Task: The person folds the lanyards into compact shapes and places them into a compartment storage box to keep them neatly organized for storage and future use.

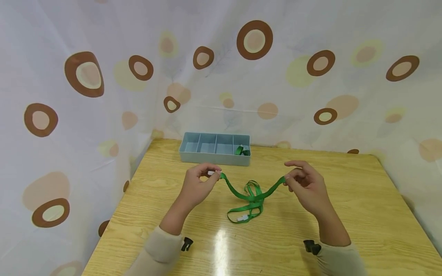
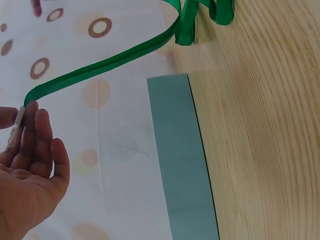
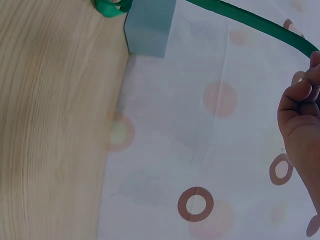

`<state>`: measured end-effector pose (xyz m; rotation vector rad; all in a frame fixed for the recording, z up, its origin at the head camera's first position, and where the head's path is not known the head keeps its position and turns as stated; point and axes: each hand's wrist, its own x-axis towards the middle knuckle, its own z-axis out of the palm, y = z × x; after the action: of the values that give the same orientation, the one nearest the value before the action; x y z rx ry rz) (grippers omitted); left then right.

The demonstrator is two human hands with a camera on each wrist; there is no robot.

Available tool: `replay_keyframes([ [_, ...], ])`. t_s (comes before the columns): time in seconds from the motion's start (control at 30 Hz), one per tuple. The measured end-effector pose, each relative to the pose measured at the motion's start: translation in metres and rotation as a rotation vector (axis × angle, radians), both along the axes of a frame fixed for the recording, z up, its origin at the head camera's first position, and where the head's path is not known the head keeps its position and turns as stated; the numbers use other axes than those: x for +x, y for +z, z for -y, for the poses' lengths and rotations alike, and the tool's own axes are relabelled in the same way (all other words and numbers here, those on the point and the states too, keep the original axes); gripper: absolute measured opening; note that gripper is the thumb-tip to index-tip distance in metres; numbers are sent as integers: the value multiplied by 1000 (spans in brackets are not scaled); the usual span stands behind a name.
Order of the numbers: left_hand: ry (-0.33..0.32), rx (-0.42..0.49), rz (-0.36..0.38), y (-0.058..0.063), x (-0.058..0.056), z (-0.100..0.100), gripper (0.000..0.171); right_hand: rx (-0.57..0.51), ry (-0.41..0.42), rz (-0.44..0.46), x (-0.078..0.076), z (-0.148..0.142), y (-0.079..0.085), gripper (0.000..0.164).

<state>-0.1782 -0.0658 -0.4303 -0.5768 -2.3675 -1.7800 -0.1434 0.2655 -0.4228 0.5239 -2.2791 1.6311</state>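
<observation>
A green lanyard strap (image 1: 238,194) sags in a shallow curve between the two hands. My left hand (image 1: 197,184) pinches its white clip (image 1: 210,173) between thumb and fingers; in the left wrist view the strap (image 2: 105,65) runs up from these fingertips. At the other side, my right hand (image 1: 307,188) pinches the strap between thumb and fingertip, with the index finger stretched out above. Below the sag, loose loops of green lanyard (image 1: 246,207) lie on the table, with a white clip (image 1: 243,217) among them. The held strap overlaps these loops in the head view.
Behind the hands stands a blue-grey divided tray (image 1: 214,158). Its rightmost compartment contains green rolled lanyard (image 1: 239,150). A wooden table (image 1: 359,207) carries everything, and a patterned white cloth (image 1: 221,76) hangs along its back and sides. Black buckles (image 1: 187,244) show at both wrists.
</observation>
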Motion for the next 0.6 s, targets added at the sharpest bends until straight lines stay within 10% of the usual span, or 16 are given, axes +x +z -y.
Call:
replay_keyframes([
  [0.6, -122, 17, 10, -1, 13, -39, 9, 26, 189, 55, -11, 72, -7, 10],
])
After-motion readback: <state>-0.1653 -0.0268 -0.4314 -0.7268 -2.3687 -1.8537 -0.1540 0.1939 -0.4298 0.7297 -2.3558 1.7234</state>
